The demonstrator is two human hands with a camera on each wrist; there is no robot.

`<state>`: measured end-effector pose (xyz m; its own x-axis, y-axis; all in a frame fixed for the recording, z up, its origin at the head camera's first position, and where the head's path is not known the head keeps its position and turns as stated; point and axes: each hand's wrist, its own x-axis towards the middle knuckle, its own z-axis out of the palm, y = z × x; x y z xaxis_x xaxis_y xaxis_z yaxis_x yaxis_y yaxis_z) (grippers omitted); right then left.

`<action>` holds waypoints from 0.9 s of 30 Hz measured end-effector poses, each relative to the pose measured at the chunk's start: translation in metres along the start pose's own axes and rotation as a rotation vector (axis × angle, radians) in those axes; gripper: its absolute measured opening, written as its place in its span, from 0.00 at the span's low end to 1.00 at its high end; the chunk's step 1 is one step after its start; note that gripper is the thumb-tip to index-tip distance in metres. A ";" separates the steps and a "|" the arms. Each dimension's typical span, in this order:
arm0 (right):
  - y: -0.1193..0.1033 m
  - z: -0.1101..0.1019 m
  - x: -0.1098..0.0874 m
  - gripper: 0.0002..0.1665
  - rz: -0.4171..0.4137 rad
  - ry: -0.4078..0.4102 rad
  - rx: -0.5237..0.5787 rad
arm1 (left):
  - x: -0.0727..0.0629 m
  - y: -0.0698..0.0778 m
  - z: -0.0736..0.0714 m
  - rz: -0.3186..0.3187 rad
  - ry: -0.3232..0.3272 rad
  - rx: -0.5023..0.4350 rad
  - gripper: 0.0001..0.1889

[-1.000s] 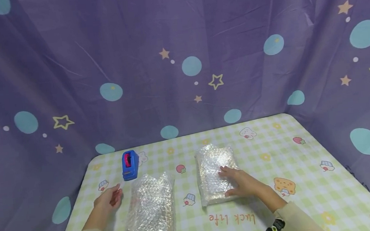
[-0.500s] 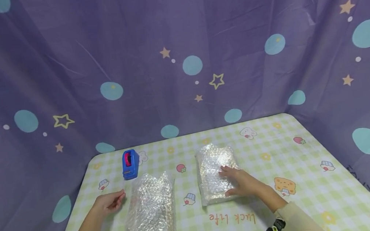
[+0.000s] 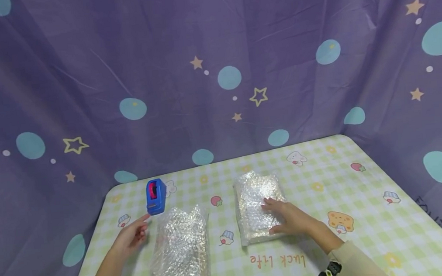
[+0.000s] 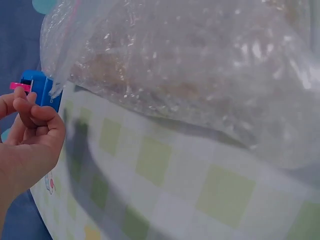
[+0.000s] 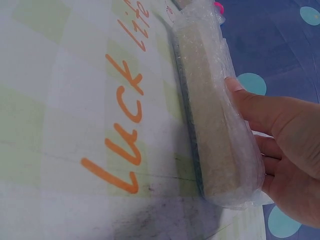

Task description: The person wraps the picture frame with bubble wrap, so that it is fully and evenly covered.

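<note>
My right hand (image 3: pixel 291 217) rests on a bubble-wrapped package (image 3: pixel 250 197), its fingers spread over the top and right side. In the right wrist view the thumb and fingers lie against the clear wrap of that package (image 5: pixel 210 120), and a flat pale side shows through. My left hand (image 3: pixel 129 238) is just in front of a blue tape dispenser (image 3: pixel 156 196) with a pink core. Its index finger points toward the dispenser and the other fingers are loosely bent; I see nothing held. A second bubble-wrapped package (image 3: pixel 181 255) lies right of the left hand.
The table wears a green-and-white checked cloth (image 3: pixel 308 183) with cartoon prints and lettering. A purple curtain (image 3: pixel 212 33) with stars and teal dots hangs behind and at both sides. Part of the near package (image 4: pixel 175 60) fills the top of the left wrist view.
My left hand first drew back from the dispenser with fingers gathered, then moved forward again with the index finger stretched out. The right hand, packages and dispenser have stayed in place.
</note>
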<state>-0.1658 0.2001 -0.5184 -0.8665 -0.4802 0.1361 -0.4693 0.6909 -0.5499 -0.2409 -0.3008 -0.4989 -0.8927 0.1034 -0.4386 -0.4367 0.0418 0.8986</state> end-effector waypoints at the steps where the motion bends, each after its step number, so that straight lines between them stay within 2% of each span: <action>1: 0.000 0.000 0.000 0.41 0.000 -0.001 0.001 | 0.000 -0.001 0.000 0.008 0.000 -0.017 0.26; 5: 0.000 0.001 0.000 0.41 -0.003 0.000 -0.003 | -0.002 -0.003 0.000 -0.016 0.024 -0.117 0.15; 8: 0.000 0.001 0.000 0.41 -0.006 0.001 0.000 | -0.004 -0.002 0.001 -0.054 0.074 -0.156 0.17; 10: 0.000 0.000 0.000 0.41 -0.010 0.003 0.001 | -0.005 -0.002 0.003 -0.062 0.124 -0.133 0.16; 14: 0.000 0.000 0.000 0.41 -0.010 0.001 0.009 | -0.005 -0.002 0.005 -0.037 0.211 0.029 0.12; 17: 0.000 0.000 0.000 0.41 -0.011 0.001 0.012 | -0.003 -0.003 0.006 -0.018 0.243 0.159 0.10; 21: 0.000 0.000 0.000 0.41 -0.006 0.001 0.018 | -0.002 -0.006 0.007 0.003 0.285 0.256 0.10; 24: 0.000 0.001 0.000 0.41 -0.002 -0.001 0.022 | -0.001 -0.007 0.006 0.017 0.351 0.330 0.08; 27: 0.000 0.001 0.000 0.42 -0.006 0.002 0.016 | 0.000 -0.005 0.005 0.051 0.395 0.461 0.09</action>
<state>-0.1657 0.2000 -0.5191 -0.8643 -0.4829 0.1410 -0.4714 0.6795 -0.5622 -0.2377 -0.2965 -0.5033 -0.9236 -0.2562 -0.2850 -0.3777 0.4816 0.7908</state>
